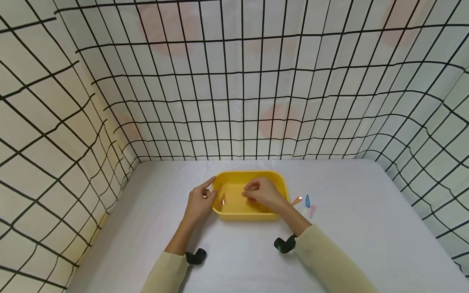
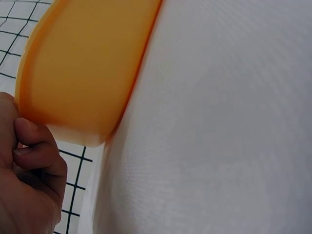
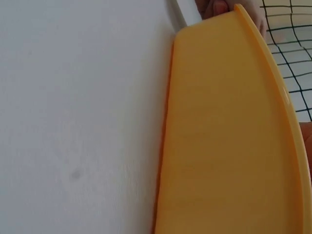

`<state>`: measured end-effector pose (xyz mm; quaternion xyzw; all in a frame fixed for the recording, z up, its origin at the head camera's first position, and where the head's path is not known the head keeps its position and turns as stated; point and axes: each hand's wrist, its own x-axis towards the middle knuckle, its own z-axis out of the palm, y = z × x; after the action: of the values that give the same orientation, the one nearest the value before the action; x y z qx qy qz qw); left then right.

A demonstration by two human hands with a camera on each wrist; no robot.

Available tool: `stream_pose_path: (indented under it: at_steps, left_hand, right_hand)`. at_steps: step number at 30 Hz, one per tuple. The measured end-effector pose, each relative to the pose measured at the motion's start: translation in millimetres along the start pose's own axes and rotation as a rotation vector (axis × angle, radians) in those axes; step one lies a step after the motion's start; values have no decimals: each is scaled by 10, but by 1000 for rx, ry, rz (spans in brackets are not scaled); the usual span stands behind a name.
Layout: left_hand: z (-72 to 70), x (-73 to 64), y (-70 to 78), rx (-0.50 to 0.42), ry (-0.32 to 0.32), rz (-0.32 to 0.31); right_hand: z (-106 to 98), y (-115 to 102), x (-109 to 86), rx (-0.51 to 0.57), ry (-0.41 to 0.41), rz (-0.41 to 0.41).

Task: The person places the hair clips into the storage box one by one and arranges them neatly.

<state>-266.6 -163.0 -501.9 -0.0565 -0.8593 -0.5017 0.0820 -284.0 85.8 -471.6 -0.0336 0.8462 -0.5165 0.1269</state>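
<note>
A yellow plastic tray [image 1: 249, 217] stands on the white tabletop. My left hand [image 1: 199, 203] holds its left end, index finger and thumb at the rim and the other fingers curled, as the left wrist view also shows. Inside the tray, near its left end, lies a shiny orange hair clip [image 1: 223, 199]. Over the tray's right half, my right hand [image 1: 265, 193] has its fingers bent and the fingertips close together. Something reddish shows beneath those fingers, but whether they pinch it is too small to tell. The tray's wall hides most of this hand in the right wrist view.
Right of the tray lie another orange clip [image 1: 296, 200], a blue clip [image 1: 307, 200], a pink clip [image 1: 312, 211] and a whitish clip [image 1: 304, 213]. A black wire grid [image 1: 242, 97] encloses the table's back and sides. Each wrist wears a small black camera [image 1: 285, 245].
</note>
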Motion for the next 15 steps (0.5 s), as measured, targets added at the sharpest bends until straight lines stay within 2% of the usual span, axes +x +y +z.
stream_pose_path:
  at_steps: [11, 15]
  left_hand:
    - [10, -10, -9, -1, 8, 1]
    - [15, -12, -15, -1, 10, 4]
  right_hand:
    - [-416, 41, -141, -30, -12, -98]
    - [-587, 65, -206, -19, -10, -100]
